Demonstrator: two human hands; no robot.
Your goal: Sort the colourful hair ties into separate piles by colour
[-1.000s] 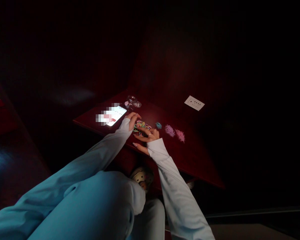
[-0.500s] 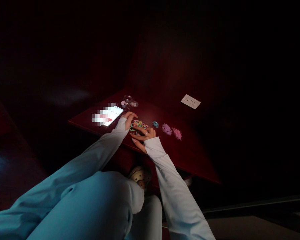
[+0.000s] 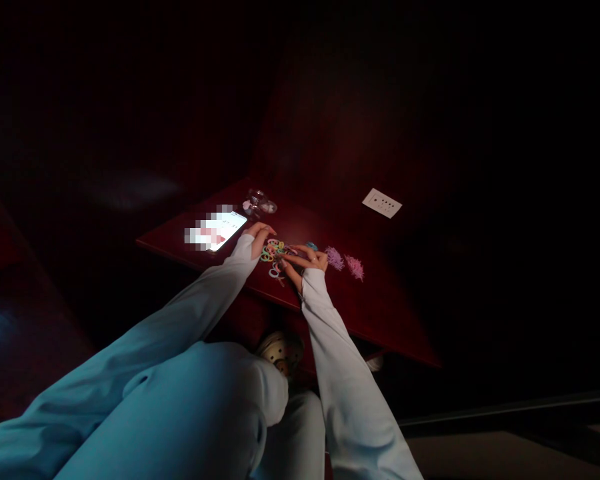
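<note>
A small heap of multicoloured elastic hair ties (image 3: pixel 269 253) lies on the dark red table between my hands. My left hand (image 3: pixel 259 235) rests at its left and far side, fingers stretched to the right, holding nothing that I can see. My right hand (image 3: pixel 307 261) reaches over the right side of the heap. Its thumb and index fingertips come together at the ties; whatever is between them is too small to make out. A teal bunch (image 3: pixel 312 247) is partly hidden behind my right fingers. A purple bunch (image 3: pixel 335 258) and a pink bunch (image 3: pixel 355 267) lie to the right.
A lit phone (image 3: pixel 226 230), partly pixelated, lies left of my hands on the table (image 3: pixel 380 320). Clear, shiny containers or wrapping (image 3: pixel 258 203) sit behind it. A white card with dark dots (image 3: pixel 382 203) is beyond the bunches. My knees and a shoe (image 3: pixel 276 350) are below the front edge.
My right hand has moved to the right, and its thumb has closed toward the index finger. More of the heap's near side shows, while the teal bunch is now partly covered. My left hand stays put.
</note>
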